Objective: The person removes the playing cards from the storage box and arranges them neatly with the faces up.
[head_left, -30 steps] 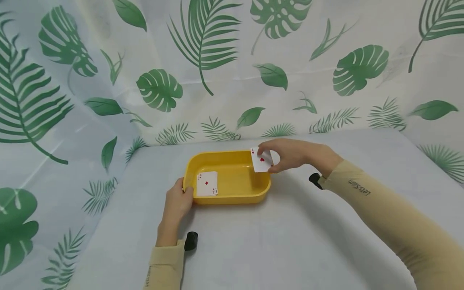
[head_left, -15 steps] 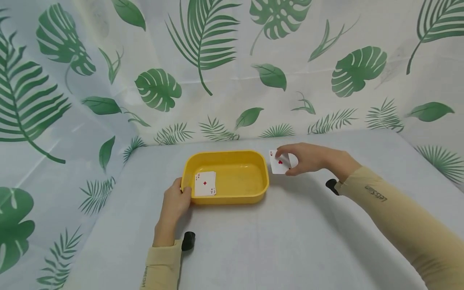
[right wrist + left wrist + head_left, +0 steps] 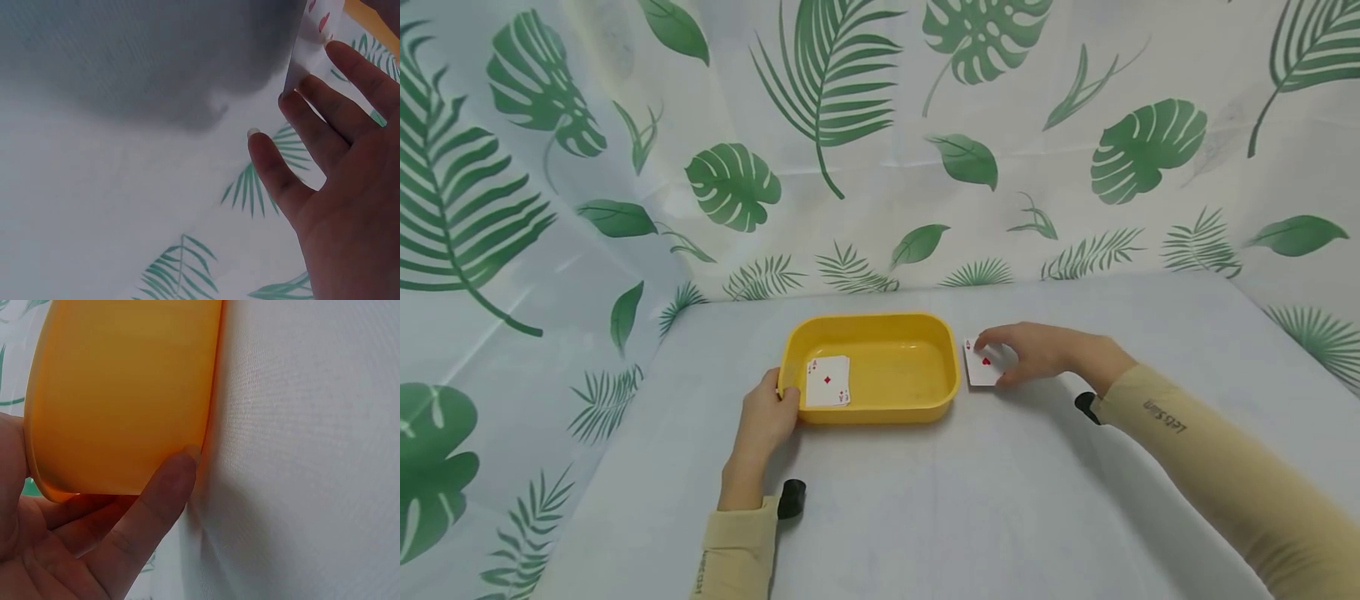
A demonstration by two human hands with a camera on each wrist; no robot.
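A yellow plastic tray [image 3: 880, 414] sits on the white-covered table in the head view. My left hand [image 3: 767, 417] grips its left end, and the left wrist view shows the thumb [image 3: 169, 484] lying against the yellow wall. Just right of the tray, my right hand [image 3: 1041, 352] holds an ace of hearts playing card [image 3: 979, 373] by its edges, face up and low over the table. In the right wrist view, fingertips meet the edge of that card [image 3: 315, 37]. Inside the tray at its left lie ace of diamonds cards [image 3: 818, 390], slightly fanned; how many is unclear.
White cloth covers the table [image 3: 880, 508]. Behind and at both sides hangs a white sheet [image 3: 865, 217] printed with green leaves. Black wrist cameras [image 3: 792, 498] stick out by both sleeves.
My right hand has carried the ace of hearts from above the tray's right end out to the right, then down and nearer to me. The left hand keeps its hold on the tray.
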